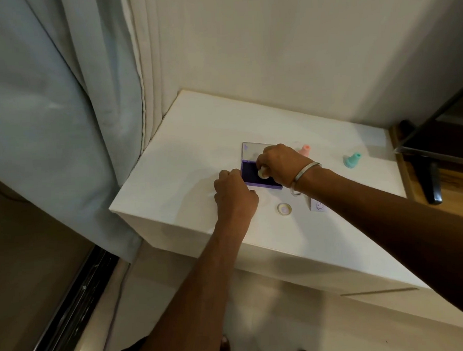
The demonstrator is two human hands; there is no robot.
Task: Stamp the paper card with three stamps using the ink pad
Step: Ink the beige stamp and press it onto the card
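Ink pad point(251, 174): an open purple case near the middle of the white surface point(187, 177); its dark inked tray lies nearer the front edge, with the clear lid point(252, 151) folded back flat behind it.
Stamp in use point(262, 171): a pale stamp stands on the dark ink, base down.
Right hand point(283, 164): its fingers are curled round the pale stamp's handle, holding it on the pad; a metal bangle point(305, 179) sits on the wrist.
Left hand point(234, 194): fingers curled at the pad's left front corner, touching the case; whether they pinch it, I cannot tell.
Paper card point(318, 205): lies near the front edge, right of the pad, partly under the right forearm, with a purple smiley print on it.
Round cap point(284, 209): a small ring-shaped piece lies flat between the pad and the card.
Pink stamp point(305, 150): upright behind the right hand.
Green stamp point(351, 159): upright toward the right edge, well apart from the pad.
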